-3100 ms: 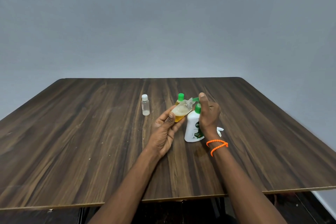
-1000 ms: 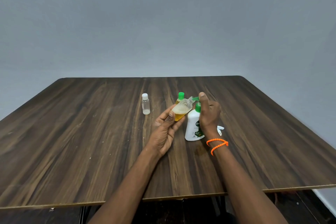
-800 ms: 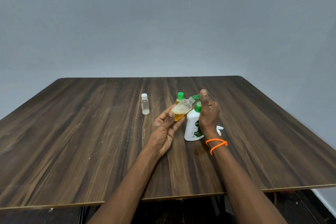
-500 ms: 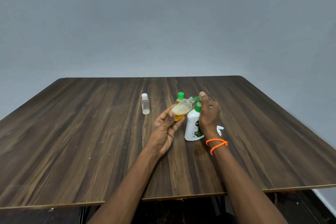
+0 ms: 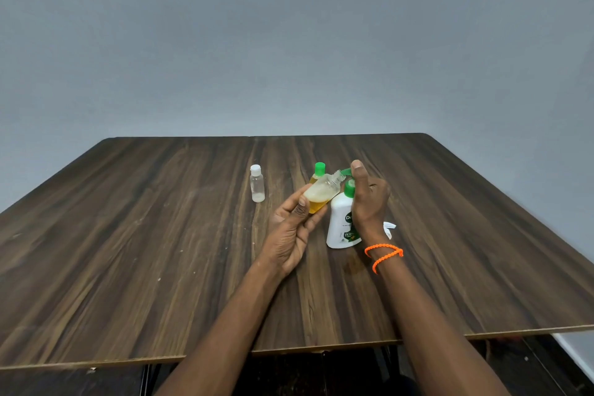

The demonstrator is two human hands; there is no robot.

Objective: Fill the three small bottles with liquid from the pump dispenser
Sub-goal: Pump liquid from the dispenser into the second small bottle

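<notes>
My left hand (image 5: 292, 228) holds a small clear bottle (image 5: 323, 192) tilted, its open neck up against the green spout of the pump dispenser (image 5: 341, 221). Yellow liquid and foam fill the bottle's lower half. My right hand (image 5: 368, 199) is wrapped around the white dispenser, with the thumb on top of the green pump head. Just behind the tilted bottle stands a second small bottle (image 5: 318, 171) with a green cap and yellow liquid. A third small bottle (image 5: 257, 184) with a white cap stands upright to the left, nearly clear inside.
Everything sits on a dark wooden table (image 5: 128, 235) against a grey wall. A small white object (image 5: 390, 228) lies just right of the dispenser, partly hidden by my right wrist.
My right thumb rose off the pump head and came back down; the pump head moved with it. The tilted bottle has stayed at the spout.
</notes>
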